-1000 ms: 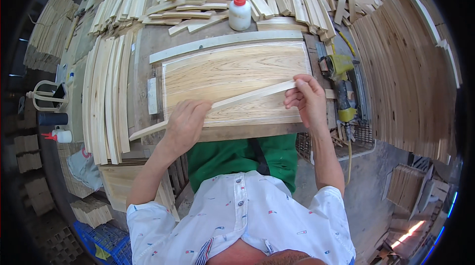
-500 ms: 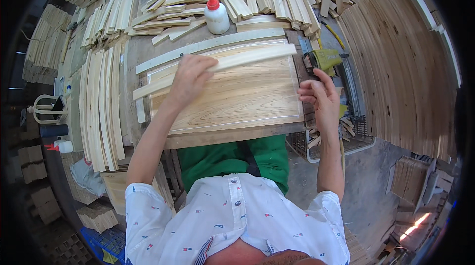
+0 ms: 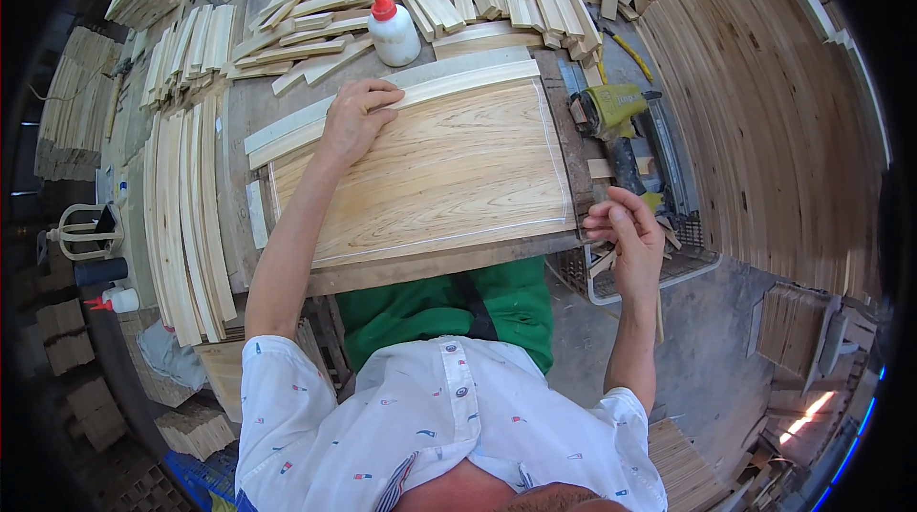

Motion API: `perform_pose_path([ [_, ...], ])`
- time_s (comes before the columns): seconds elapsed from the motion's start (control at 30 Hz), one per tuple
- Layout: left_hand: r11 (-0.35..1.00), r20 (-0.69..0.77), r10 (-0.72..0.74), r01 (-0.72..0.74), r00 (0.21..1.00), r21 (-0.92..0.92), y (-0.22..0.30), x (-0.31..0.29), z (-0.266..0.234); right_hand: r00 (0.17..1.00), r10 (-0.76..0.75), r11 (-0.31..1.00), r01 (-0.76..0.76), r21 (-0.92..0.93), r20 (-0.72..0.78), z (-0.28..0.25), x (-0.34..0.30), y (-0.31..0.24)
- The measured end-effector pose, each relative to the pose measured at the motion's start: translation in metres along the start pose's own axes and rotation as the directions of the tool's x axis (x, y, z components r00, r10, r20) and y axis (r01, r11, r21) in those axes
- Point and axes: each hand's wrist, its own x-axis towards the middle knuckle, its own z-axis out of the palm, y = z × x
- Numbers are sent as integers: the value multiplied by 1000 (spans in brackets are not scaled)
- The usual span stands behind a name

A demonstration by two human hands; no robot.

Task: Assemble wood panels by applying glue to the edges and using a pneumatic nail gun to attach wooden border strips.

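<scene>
The left hand holds a long, pale wooden strip along a flat, tan wooden board's far edge, while the loosely curled right hand looks empty.

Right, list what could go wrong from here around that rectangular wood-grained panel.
Only the bare left hand touches the long pale wooden strip, so its right end might slip out of line with the panel.
The white plastic bottle with a red spout stands close beyond the strip; a nudge could tip it.
The yellow-green and black power tool lies near the bare right hand, which could bump it.
</scene>
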Motion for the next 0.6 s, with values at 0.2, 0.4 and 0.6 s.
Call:
perform_pose_path([
  [0.2, 998, -37, 24, -27, 999, -65, -21, 15, 10, 999, 44, 994, -45, -99, -16, 7, 10, -13],
  [0.4, 926, -477, 349, -375, 807, 43, -69, 28, 67, 1000, 12, 962, -9, -272, 10, 27, 4, -10],
  [0.6, 961, -520, 266, -263, 812, 80, -56, 17, 66, 972, -235, 804, 194, -563, 0, 29, 20, -39],
])
